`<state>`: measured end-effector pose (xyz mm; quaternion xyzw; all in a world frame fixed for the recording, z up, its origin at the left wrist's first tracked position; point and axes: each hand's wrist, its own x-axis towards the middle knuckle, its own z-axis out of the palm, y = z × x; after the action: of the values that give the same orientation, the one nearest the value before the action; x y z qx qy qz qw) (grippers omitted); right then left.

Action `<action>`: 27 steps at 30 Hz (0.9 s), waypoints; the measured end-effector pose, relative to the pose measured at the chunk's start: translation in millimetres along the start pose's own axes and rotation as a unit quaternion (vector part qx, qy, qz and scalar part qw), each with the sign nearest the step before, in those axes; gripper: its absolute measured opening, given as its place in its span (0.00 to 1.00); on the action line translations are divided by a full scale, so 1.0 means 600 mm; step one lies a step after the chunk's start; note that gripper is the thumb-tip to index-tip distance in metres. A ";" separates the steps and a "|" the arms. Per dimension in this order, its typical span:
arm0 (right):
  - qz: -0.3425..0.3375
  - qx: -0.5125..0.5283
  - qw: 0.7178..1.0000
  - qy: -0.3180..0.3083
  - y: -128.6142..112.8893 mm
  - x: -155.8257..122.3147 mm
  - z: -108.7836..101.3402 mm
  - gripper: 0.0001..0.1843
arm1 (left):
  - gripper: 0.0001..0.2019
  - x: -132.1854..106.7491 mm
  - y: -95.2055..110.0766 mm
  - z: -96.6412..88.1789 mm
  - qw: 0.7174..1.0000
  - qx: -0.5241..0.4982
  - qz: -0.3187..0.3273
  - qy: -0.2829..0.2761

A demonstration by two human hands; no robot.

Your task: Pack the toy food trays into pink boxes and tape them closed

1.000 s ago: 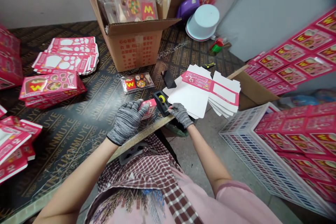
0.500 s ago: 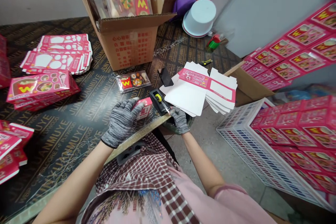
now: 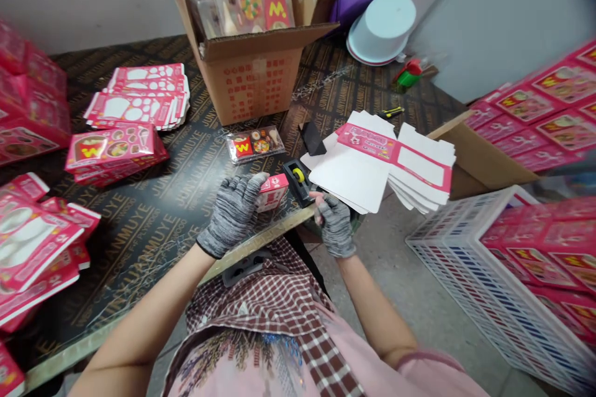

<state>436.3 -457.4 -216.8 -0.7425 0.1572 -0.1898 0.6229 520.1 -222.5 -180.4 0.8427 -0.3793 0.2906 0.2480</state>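
Head view: small pink box [image 3: 274,193] held in the left hand [image 3: 233,212], beside the tape dispenser [image 3: 297,185]

The box stands at the near edge of the dark surface [image 3: 195,180]. The left hand's gloved fingers are clamped on its left end, apparently to steady it and leave the other end exposed toward the dispenser. The right hand [image 3: 336,223], also gloved, is at the dispenser's near end, fingers bent; whether they pinch a strip of tape cannot be told. The dispenser's position between the hands presumably keeps it in easy reach of both.

Just beyond lies a flat clear packet [image 3: 255,144]. Right of the dispenser, flattened cartons [image 3: 351,173] overlap in a fanned pile, a layout that would ease lifting them singly.

Containers: behind the packet, an open cardboard box [image 3: 254,90] holds clear bags [image 3: 249,3] of food-patterned items, its near flap folded outward. At right, a white lattice basket [image 3: 447,273] contains closely packed pink boxes [image 3: 554,229]. An upturned pale-blue tub [image 3: 389,22] sits at the back; its underside hides any contents.
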 end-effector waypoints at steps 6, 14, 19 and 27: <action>0.107 0.245 0.912 -0.310 -0.113 -0.018 0.074 0.24 | 0.17 -0.001 -0.004 -0.006 0.998 -0.047 0.027 0.023; 0.180 0.278 0.883 -0.331 -0.087 0.004 0.097 0.18 | 0.14 -0.003 0.001 -0.019 0.998 -0.039 0.056 -0.003; 0.028 0.031 0.963 -0.266 -0.073 0.006 0.088 0.33 | 0.11 0.002 0.008 0.006 0.999 -0.004 -0.014 0.052; -0.148 -0.079 0.971 -0.171 -0.012 0.012 0.071 0.21 | 0.11 -0.032 0.047 -0.032 0.995 -0.082 0.042 0.033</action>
<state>462.9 -422.6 -215.4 -0.8257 -0.0490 -0.1366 0.5451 482.2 -217.6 -174.3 0.7929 -0.4289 0.2963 0.3155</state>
